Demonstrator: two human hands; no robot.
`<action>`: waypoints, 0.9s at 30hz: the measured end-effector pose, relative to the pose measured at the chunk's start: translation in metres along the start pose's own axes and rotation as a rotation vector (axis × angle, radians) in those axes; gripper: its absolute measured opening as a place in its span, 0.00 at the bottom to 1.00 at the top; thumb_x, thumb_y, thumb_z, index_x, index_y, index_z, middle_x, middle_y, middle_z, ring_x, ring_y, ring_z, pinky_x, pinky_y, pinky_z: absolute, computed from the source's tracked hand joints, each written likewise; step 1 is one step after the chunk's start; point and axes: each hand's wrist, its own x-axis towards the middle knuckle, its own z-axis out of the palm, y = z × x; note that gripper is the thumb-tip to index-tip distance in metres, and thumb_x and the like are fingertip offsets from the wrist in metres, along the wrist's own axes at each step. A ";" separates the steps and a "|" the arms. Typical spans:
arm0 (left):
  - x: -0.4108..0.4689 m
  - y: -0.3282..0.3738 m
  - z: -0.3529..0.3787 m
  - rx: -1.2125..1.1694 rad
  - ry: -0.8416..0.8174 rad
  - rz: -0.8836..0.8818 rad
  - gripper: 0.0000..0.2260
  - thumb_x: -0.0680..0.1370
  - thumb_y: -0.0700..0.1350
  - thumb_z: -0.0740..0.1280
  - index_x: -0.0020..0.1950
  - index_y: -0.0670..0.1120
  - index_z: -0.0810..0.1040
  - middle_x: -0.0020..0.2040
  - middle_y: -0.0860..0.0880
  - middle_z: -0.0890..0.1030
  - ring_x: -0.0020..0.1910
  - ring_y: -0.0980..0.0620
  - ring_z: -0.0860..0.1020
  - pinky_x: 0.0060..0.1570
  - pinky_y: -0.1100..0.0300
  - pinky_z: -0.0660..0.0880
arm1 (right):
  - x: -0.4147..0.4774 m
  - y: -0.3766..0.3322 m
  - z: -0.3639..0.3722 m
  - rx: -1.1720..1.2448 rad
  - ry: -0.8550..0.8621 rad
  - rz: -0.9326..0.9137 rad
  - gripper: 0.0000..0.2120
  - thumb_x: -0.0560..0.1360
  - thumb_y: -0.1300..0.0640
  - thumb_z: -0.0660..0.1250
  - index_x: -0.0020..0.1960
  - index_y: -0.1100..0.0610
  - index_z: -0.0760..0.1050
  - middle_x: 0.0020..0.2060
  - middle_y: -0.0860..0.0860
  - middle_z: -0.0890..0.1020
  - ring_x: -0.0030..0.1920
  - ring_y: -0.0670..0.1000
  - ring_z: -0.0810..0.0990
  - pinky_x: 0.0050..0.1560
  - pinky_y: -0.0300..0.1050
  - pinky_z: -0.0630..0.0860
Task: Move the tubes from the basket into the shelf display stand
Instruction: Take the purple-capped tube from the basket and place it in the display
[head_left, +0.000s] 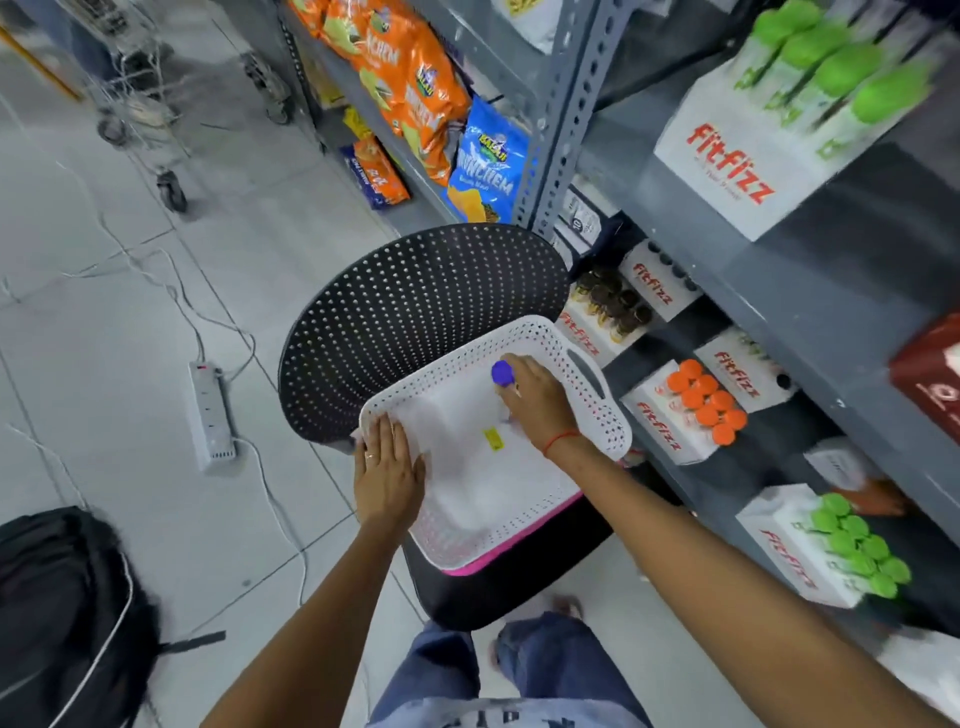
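A white perforated basket (582, 364) rests on a black chair seat in front of me. Inside it my right hand (537, 402) is closed around a tube with a purple cap (502, 373); the tube's body is mostly hidden under the fingers. My left hand (387, 470) lies flat on the basket's left rim, fingers spread. On the grey shelves to the right stand white Fitfizz display stands: one with orange-capped tubes (670, 431), two with green-capped tubes (789, 545) (727, 166), one with dark caps (657, 283).
The black perforated chair back (415, 312) rises behind the basket. A power strip (210, 410) and cables lie on the tiled floor at left. A black backpack (62, 613) sits at bottom left. Snack bags (415, 78) fill the far shelf; a trolley (145, 104) stands at top left.
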 end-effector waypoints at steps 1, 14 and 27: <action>0.003 0.008 -0.002 -0.010 0.002 0.036 0.27 0.81 0.52 0.50 0.75 0.37 0.52 0.76 0.39 0.53 0.75 0.43 0.49 0.72 0.49 0.39 | -0.007 0.006 -0.012 0.068 0.035 0.046 0.16 0.74 0.62 0.68 0.60 0.62 0.73 0.53 0.61 0.79 0.52 0.61 0.78 0.52 0.49 0.75; 0.030 0.254 -0.097 -0.288 0.320 0.818 0.26 0.78 0.48 0.53 0.73 0.36 0.59 0.73 0.38 0.62 0.73 0.43 0.59 0.71 0.47 0.53 | -0.150 0.069 -0.220 0.244 0.746 0.417 0.18 0.68 0.68 0.72 0.57 0.63 0.77 0.50 0.56 0.82 0.45 0.35 0.73 0.46 0.12 0.65; -0.070 0.435 -0.095 -0.150 0.180 1.323 0.23 0.78 0.49 0.53 0.65 0.36 0.72 0.65 0.36 0.74 0.63 0.37 0.72 0.63 0.43 0.68 | -0.333 0.148 -0.364 0.020 1.147 0.683 0.22 0.66 0.54 0.66 0.58 0.62 0.76 0.54 0.62 0.83 0.53 0.55 0.81 0.47 0.30 0.67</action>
